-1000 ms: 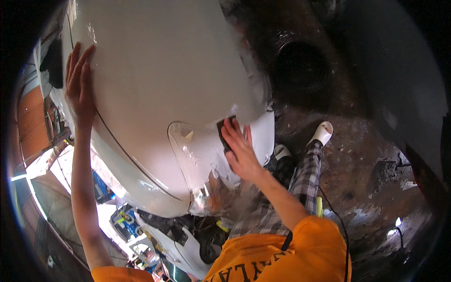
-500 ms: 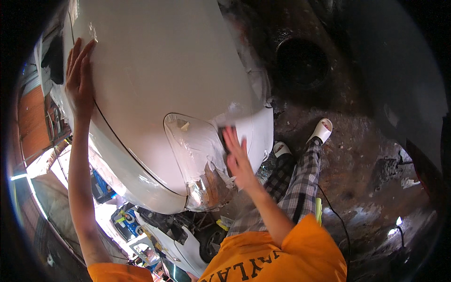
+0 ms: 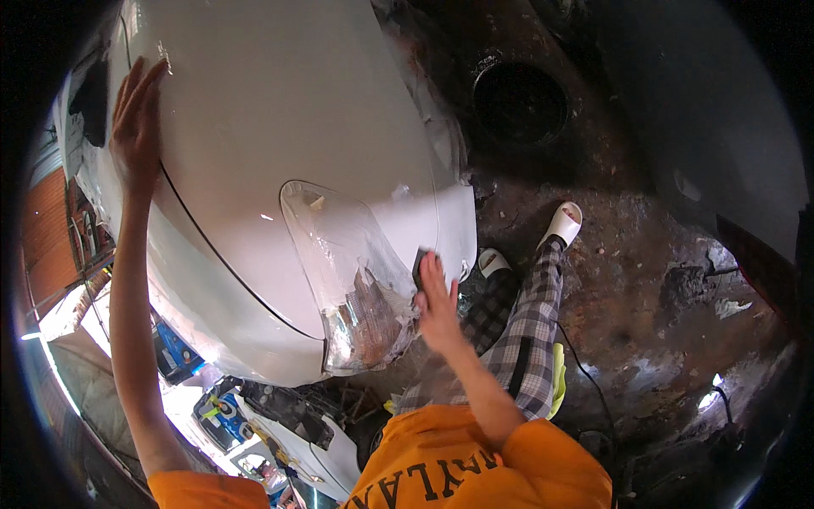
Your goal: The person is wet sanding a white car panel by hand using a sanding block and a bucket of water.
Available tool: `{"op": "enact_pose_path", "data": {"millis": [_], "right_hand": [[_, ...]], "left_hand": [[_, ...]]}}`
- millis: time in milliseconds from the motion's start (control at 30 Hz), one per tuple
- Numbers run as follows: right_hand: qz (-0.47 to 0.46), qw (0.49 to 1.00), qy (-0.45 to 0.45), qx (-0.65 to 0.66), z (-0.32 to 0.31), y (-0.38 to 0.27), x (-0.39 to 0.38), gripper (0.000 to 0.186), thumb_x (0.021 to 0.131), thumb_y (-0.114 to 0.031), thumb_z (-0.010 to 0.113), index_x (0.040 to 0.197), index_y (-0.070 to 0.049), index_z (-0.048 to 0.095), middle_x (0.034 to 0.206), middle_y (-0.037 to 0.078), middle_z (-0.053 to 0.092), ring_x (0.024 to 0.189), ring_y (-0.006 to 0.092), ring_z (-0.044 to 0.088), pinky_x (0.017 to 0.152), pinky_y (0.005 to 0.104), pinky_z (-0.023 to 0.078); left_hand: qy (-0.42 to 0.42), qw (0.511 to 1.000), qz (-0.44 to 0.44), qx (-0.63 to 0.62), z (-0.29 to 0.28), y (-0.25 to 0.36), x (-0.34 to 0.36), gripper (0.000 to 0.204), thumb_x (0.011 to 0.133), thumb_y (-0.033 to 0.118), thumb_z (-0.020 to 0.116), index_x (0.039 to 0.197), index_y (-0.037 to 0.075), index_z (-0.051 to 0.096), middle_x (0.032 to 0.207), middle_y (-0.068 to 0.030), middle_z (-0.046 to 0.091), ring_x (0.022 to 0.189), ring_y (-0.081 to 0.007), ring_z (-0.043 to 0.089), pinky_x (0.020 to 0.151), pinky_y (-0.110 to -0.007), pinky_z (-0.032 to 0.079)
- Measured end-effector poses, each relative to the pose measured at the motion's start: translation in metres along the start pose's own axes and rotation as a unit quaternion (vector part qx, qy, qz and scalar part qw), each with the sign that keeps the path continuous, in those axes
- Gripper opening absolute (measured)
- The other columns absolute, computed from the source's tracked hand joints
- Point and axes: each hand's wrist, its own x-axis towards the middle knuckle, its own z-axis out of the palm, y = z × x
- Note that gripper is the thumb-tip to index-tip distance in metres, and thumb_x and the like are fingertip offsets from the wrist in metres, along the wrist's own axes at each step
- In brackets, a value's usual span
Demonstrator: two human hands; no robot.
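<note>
In the head view, your right hand (image 3: 438,318) holds a dark block (image 3: 418,267) beneath extended fingers, at the white car body (image 3: 254,102) just beside the headlight (image 3: 339,254). Your left hand (image 3: 136,127) rests over the body's dark seam (image 3: 218,253), fingers slightly parted

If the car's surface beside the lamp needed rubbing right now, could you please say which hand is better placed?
Probably the right hand: it has the dark block close beside the lamp. The left hand rests much farther up the car, with no block visible at it.
</note>
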Motion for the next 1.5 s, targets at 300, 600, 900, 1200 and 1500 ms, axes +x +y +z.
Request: {"op": "enact_pose_path", "data": {"millis": [300, 600, 900, 1200, 1500], "right_hand": [[0.011, 0.999, -0.012, -0.044, 0.002, -0.004, -0.012, 0.061, 0.105, -0.022, 0.041, 0.161, -0.010, 0.019, 0.168, 0.014, 0.015, 0.155, 0.0358, 0.010, 0.123, 0.0531, 0.007], [-0.070, 0.998, -0.006, -0.004, 0.003, 0.014, -0.024, 0.066, 0.103, -0.030, 0.043, 0.161, -0.012, 0.018, 0.168, 0.013, 0.013, 0.155, 0.0380, 0.009, 0.121, 0.0599, 0.006], [-0.146, 0.986, -0.060, -0.061, -0.021, 0.023, -0.002, 0.067, 0.100, -0.023, 0.048, 0.160, -0.008, 0.022, 0.168, 0.013, 0.013, 0.153, 0.0409, 0.013, 0.121, 0.0608, 0.006], [-0.242, 0.958, -0.128, -0.087, -0.057, 0.012, 0.037, 0.069, 0.096, -0.022, 0.055, 0.157, -0.004, 0.027, 0.167, 0.014, 0.019, 0.153, 0.0413, 0.013, 0.120, 0.0623, 0.008], [-0.232, 0.961, 0.152, -0.005, -0.056, -0.076, 0.224, 0.084, 0.097, -0.022, 0.055, 0.162, -0.009, 0.003, 0.169, 0.014, -0.001, 0.155, 0.0364, 0.004, 0.121, 0.0622, 0.006]], "left_hand": [[0.004, 1.000, -0.025, 0.011, 0.001, 0.001, -0.003, 0.033, 0.106, 0.037, 0.046, 0.132, 0.032, 0.066, 0.150, -0.0043, 0.052, 0.146, -0.0283, 0.039, 0.120, -0.046, 0.032], [0.006, 1.000, -0.015, 0.001, 0.001, 0.003, -0.001, 0.032, 0.106, 0.032, 0.049, 0.132, 0.030, 0.067, 0.149, -0.0051, 0.053, 0.144, -0.0279, 0.042, 0.120, -0.044, 0.033], [0.007, 1.000, 0.006, 0.020, 0.001, 0.010, 0.003, 0.033, 0.106, 0.028, 0.048, 0.134, 0.027, 0.066, 0.147, -0.0067, 0.055, 0.143, -0.0279, 0.042, 0.119, -0.044, 0.034], [-0.001, 1.000, -0.012, -0.004, 0.003, 0.011, 0.003, 0.034, 0.106, 0.027, 0.047, 0.134, 0.028, 0.065, 0.149, -0.0063, 0.053, 0.144, -0.0284, 0.042, 0.120, -0.046, 0.032], [-0.001, 0.999, -0.053, -0.008, 0.000, 0.032, 0.019, 0.034, 0.106, 0.025, 0.045, 0.133, 0.027, 0.067, 0.152, -0.0042, 0.050, 0.146, -0.0287, 0.038, 0.121, -0.045, 0.030]]}}
